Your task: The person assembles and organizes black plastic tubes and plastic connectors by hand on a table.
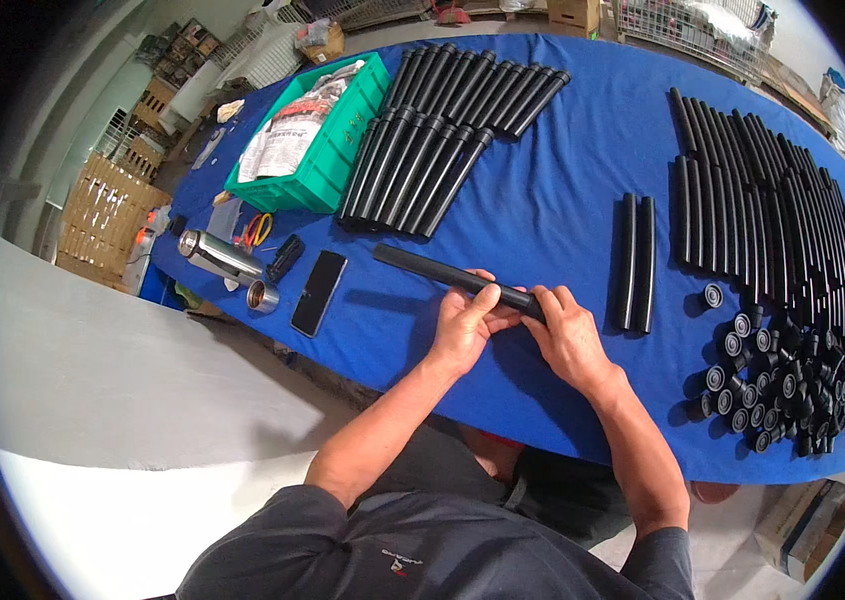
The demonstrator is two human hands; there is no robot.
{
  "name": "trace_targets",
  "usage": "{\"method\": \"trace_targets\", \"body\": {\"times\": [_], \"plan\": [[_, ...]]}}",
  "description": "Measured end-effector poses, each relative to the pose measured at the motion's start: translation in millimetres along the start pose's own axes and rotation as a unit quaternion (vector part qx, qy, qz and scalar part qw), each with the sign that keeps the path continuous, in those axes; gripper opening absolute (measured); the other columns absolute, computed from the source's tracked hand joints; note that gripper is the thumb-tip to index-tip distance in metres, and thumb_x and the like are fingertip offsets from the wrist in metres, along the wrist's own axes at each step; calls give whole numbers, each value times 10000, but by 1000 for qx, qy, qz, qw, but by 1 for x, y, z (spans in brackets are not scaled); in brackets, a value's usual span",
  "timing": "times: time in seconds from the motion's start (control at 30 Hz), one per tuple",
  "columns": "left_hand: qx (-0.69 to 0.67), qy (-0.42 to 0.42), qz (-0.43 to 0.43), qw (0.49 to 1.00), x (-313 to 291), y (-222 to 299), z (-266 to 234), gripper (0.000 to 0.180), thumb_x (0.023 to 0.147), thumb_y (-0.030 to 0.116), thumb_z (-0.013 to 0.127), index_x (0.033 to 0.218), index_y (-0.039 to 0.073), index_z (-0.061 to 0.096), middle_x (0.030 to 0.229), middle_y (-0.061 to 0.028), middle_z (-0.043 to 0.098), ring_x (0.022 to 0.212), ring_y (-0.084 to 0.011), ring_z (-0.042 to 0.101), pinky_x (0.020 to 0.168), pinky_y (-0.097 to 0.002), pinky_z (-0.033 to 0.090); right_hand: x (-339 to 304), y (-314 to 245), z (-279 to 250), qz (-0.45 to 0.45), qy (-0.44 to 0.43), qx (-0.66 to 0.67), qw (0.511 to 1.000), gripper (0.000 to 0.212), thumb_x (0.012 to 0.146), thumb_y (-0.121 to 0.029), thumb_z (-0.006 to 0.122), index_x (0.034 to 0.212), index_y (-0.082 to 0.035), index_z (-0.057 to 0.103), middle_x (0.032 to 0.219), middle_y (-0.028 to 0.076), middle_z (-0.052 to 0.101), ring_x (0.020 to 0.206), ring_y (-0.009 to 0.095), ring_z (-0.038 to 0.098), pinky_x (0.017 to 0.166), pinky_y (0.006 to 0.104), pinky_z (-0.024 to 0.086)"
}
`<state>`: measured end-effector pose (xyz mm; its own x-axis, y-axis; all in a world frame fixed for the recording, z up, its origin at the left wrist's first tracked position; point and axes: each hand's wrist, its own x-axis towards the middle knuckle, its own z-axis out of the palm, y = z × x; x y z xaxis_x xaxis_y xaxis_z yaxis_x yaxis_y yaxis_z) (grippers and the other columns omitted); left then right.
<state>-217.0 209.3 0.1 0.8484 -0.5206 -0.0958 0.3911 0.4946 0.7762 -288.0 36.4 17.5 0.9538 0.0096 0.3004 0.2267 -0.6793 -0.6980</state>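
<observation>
Black tube (433,268), frame centre over blue tabletop (583,130): left end free; probably light, stiff, slightly slick, best gripped mid-length. Left hand (465,325): fingers round it, right of middle. Right hand (571,338): fingers clasping right end.

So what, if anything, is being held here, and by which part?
A black tube: the left hand grips it right of its middle, the right hand near its right-hand end.
</observation>
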Motion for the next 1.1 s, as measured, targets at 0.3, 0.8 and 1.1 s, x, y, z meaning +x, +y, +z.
{"method": "trace_targets", "body": {"times": [0.3,0.8,1.1], "plan": [[-14,25,-10,1000,-4,-3,1,231,965,242,644,1094,94,523,1056,-166,685,987,-294,703,879,-450,586,-1,2,2,-59,39,17,997,350,861,-104,679,1173,1,561,945,198,583,804,404,635,697,474,538],[53,96,14,994,-1,-7,15,205,969,231,637,1054,70,543,993,-129,687,913,-251,709,830,-416,592,-2,4,11,-37,43,-100,993,358,869,-139,681,1181,-6,564,920,178,577,792,380,649,653,457,547],[-40,-104,-103,988,-1,37,-49,541,936,316,658,1388,79,480,1407,-209,518,1250,-348,556,1020,-500,498,7,11,-6,80,-32,264,961,361,830,-172,765,1093,13,600,776,118,623,649,211,629,603,348,493]]}}
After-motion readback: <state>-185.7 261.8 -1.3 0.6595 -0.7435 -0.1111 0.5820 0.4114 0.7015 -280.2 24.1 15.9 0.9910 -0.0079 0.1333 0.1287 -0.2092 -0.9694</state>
